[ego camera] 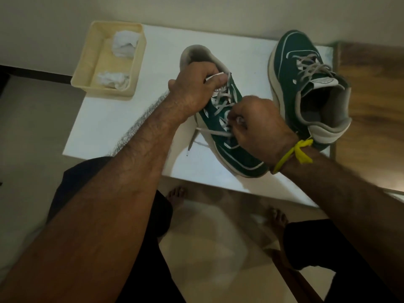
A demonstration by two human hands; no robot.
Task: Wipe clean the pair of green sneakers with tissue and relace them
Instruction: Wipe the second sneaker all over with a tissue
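Tray: cream plastic tray (87, 68) at the worktop's (122, 119) far left corner; two crumpled tissue wads (125, 45) lie in it, one at the far end, one at the near end.
Near sneaker (236, 154): green, on the worktop's middle, toe toward the person, partly laced; a loose lace (213, 132) end trails off to the left.
Far sneaker (306, 84): green, laced, at the worktop's right edge, heel toward the person.
Labels: tongue patches on both sneakers, unreadable.
Left hand (192, 92): grips the near sneaker's tongue and collar.
Right hand (260, 123): pinches the lace at the eyelets; yellow wristband (290, 154) on the wrist.
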